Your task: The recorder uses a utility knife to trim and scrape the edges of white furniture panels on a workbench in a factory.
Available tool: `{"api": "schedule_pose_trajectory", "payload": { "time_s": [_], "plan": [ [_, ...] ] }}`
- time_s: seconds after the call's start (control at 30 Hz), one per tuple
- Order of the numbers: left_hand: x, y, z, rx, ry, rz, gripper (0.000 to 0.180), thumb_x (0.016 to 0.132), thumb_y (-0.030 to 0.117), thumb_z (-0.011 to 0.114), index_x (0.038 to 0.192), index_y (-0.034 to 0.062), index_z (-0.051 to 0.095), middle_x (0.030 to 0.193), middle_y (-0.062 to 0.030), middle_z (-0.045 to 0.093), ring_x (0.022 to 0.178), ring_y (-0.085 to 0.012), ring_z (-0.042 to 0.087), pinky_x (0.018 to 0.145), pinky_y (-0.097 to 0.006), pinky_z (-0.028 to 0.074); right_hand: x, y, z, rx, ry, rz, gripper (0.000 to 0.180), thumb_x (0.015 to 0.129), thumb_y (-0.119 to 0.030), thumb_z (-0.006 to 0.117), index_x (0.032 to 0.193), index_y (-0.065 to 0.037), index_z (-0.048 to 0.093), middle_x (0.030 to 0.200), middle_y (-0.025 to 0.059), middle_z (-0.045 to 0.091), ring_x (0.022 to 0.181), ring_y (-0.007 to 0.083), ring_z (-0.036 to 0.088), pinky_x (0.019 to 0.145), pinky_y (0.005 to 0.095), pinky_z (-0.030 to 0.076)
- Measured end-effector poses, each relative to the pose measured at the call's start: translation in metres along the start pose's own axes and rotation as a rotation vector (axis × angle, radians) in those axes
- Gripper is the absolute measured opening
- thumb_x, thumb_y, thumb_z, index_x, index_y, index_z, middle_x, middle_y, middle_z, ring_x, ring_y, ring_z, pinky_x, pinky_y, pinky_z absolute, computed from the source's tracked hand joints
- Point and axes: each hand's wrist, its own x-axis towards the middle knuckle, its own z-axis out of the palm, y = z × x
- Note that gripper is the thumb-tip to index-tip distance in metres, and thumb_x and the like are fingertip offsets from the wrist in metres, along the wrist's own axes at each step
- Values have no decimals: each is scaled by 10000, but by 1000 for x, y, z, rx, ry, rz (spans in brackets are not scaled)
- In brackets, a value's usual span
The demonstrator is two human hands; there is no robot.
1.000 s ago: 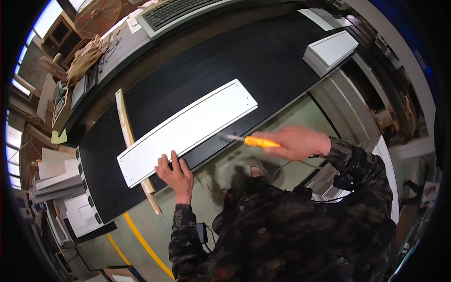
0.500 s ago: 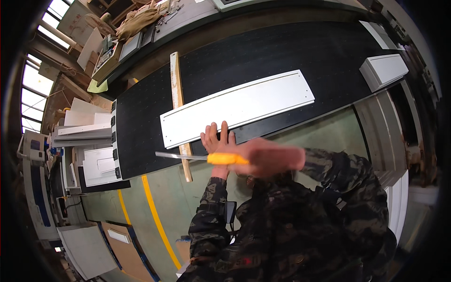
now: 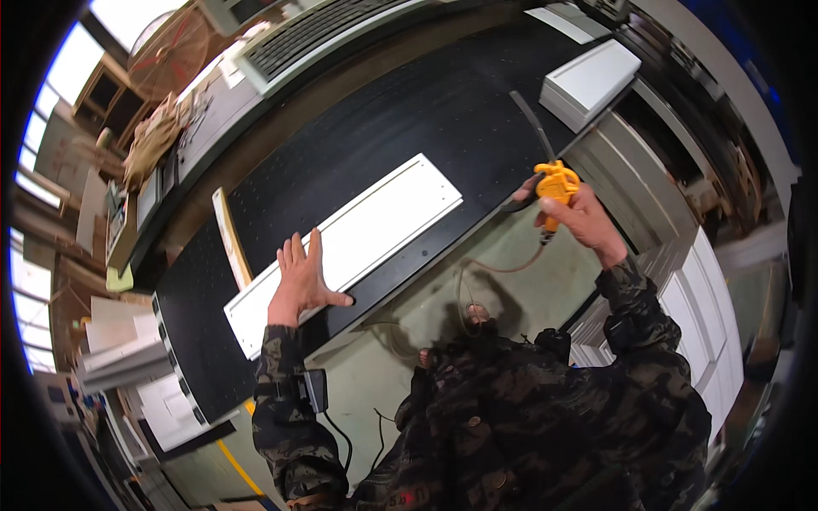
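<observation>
Seen from the head camera, the room is filled around its edges with workshop clutter, and its middle is taken up by a long black flat-topped bench (image 3: 409,98) dotted with small holes. Behind it, a second grey worktop is fitted out with a slatted grey grille (image 3: 332,38) and strewn with a crumpled tan cloth bundle (image 3: 153,153). Near the far right end of the black bench, a stack of white rectangular panels (image 3: 592,81) is set down.

On the black bench, towards its left part, a long flat white panel (image 3: 375,230) with grooved edges is laid at a slant. A narrow pale wooden strip (image 3: 228,234) is partly hidden by it.

The hands are held well apart. The panel is covered near its left end by the left hand (image 3: 298,279), whose fingers are spread flat and whose thumb is stretched out to the right. A yellow plastic air gun with a thin long nozzle (image 3: 558,186) is gripped in the closed right hand (image 3: 586,223); its nozzle is pointed over the bench, clear of the panel. A thin brownish hose (image 3: 511,269) is joined to its lower end and is hung above the greenish floor (image 3: 443,400).
</observation>
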Motion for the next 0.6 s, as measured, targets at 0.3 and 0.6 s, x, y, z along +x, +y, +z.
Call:
{"api": "schedule_pose_trajectory", "payload": {
  "time_s": [0.3, 0.6],
  "plan": [
    [-10, 19, -6, -136, 193, 77, 1312, 428, 310, 995, 1542, 41, 356, 1469, -318, 333, 1380, -497, 292, 1180, -571, 286, -75, 74, -102, 16, 481, 130, 325, 1007, -305, 657, 1210, -55, 616, 1103, 45, 713, 820, 59, 579, 684, 241, 528],
    [-83, 0, -116, 299, 953, 108, 1305, 422, 310, 933, 1592, 172, 370, 1597, -298, 232, 1491, -498, 198, 1220, -648, 110, -74, 117, -108, 68, 512, 117, 285, 1007, -272, 647, 1109, -7, 622, 994, 56, 696, 633, 72, 542, 580, 247, 457]
  ]
}}
